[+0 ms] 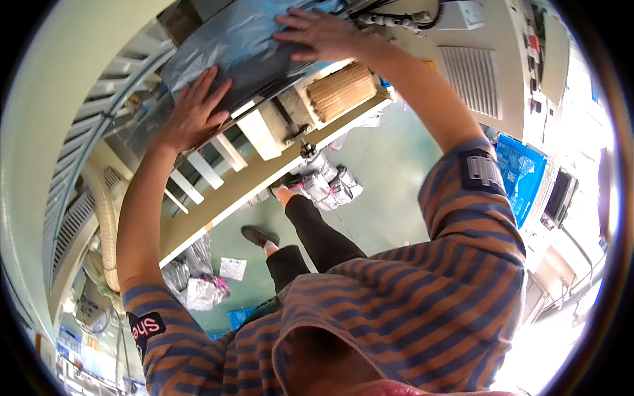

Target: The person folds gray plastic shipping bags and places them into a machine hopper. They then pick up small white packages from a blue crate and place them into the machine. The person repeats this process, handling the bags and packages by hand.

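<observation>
A shiny grey-blue plastic sheet (228,56) lies across the machine bed in front of me. My left hand (193,113) rests with fingers spread at its near left edge. Farther right, my right hand (318,34) is spread over the sheet's right part, palm down. Neither hand grips anything. Just below the sheet's near edge, between my arms, sits a stack of brown cardboard-like pieces (341,91). What lies under the sheet is hidden.
White slats (205,170) and a long beige rail (218,212) run along the machine's near side. Silver plastic bags (328,187) lie on the green floor by my feet. A blue crate (520,173) stands at right, a ribbed hose (99,214) at left.
</observation>
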`<state>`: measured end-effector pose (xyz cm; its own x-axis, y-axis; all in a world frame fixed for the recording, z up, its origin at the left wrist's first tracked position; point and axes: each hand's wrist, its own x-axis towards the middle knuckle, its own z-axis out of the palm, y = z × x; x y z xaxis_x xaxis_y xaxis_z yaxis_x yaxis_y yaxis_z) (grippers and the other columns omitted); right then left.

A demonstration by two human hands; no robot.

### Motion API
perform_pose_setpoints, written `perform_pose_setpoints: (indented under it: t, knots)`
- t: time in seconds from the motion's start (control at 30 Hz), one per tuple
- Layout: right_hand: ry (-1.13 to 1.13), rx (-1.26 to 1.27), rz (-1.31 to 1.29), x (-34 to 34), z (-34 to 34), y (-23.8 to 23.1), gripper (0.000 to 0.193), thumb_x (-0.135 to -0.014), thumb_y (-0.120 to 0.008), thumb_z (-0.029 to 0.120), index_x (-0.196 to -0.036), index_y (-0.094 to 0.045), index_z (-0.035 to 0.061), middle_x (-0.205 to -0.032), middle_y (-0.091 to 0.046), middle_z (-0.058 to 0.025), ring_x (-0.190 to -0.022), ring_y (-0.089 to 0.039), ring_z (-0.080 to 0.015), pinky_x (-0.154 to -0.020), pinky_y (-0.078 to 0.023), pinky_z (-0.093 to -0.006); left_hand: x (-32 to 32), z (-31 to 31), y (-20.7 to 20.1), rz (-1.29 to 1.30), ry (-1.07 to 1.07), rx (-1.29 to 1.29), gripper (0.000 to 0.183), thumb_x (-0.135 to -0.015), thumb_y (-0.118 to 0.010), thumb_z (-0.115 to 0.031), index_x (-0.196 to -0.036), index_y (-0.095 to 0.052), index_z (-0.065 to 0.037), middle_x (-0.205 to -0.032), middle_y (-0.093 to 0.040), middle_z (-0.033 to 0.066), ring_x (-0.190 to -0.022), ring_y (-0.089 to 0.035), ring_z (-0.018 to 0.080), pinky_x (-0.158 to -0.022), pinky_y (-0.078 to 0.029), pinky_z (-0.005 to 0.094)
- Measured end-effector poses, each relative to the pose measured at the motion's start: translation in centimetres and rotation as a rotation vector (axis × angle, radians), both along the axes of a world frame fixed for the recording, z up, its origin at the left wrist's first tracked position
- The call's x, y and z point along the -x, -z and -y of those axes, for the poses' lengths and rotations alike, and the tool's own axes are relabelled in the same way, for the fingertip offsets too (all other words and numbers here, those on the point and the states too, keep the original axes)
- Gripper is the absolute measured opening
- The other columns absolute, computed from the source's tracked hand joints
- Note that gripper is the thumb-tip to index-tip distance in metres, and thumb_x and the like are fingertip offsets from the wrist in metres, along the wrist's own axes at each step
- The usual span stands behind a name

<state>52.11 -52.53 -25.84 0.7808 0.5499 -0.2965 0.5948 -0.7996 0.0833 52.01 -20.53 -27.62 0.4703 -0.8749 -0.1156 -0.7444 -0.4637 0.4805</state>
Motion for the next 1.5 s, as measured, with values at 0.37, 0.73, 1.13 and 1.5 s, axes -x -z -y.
perform_pose_setpoints:
  t: [0.37, 0.73, 1.13, 1.5]
  knots:
    - [-0.385, -0.669, 0.363, -1.2, 4.6, 13.5, 0.048, -0.086, -0.041, 0.043, -0.125, -0.038, 0.0144, -0.13, -0.037, -0.0106, -0.121, -0.034, -0.0221, -0.095, -0.032, -0.035, -1.1, -11.4, 6.1, -0.078, -0.195, -0.437, 0.036, -0.084, -0.044, -0.016, -0.12, -0.046, -0.011, -0.119, -0.05, 0.0123, -0.106, -0.049, 0.0276, -0.091, -0.036, 0.0393]
    - [0.898, -0.685, 0.004, 34.8, -1.6, -1.4, 0.024, -0.084, -0.053, 0.02, -0.1, -0.06, 0.0037, -0.088, -0.063, -0.0134, -0.079, -0.062, -0.0206, -0.07, -0.046, -0.03, 25.9, -15.8, -6.5, 0.019, -1.0, 0.224, 0.019, -0.08, -0.057, -0.02, -0.097, -0.058, -0.012, -0.092, -0.06, 0.0108, -0.083, -0.057, 0.0264, -0.073, -0.045, 0.0349]
    - [0.607, -0.771, -0.965, 54.6, -28.8, 1.1, 0.021, -0.081, -0.057, 0.02, -0.097, -0.06, 0.0055, -0.083, -0.063, -0.0083, -0.074, -0.061, -0.016, -0.067, -0.047, -0.0268, 74.1, -26.3, -2.5, -0.692, -1.557, -0.189, 0.021, -0.078, -0.055, -0.02, -0.094, -0.06, -0.007, -0.093, -0.06, 0.0102, -0.084, -0.057, 0.0275, -0.071, -0.046, 0.0363]
    - [0.135, 0.099, -0.554, 63.1, -27.4, 8.6, 0.058, -0.071, -0.062, 0.034, -0.118, -0.043, 0.004, -0.119, -0.044, -0.0179, -0.112, -0.036, -0.0381, -0.093, -0.031, -0.045, 77.6, -45.0, 25.5, -0.348, -1.901, -0.695, 0.035, -0.072, -0.061, -0.028, -0.098, -0.053, -0.005, -0.095, -0.054, 0.0149, -0.086, -0.055, 0.0314, -0.07, -0.047, 0.0405]
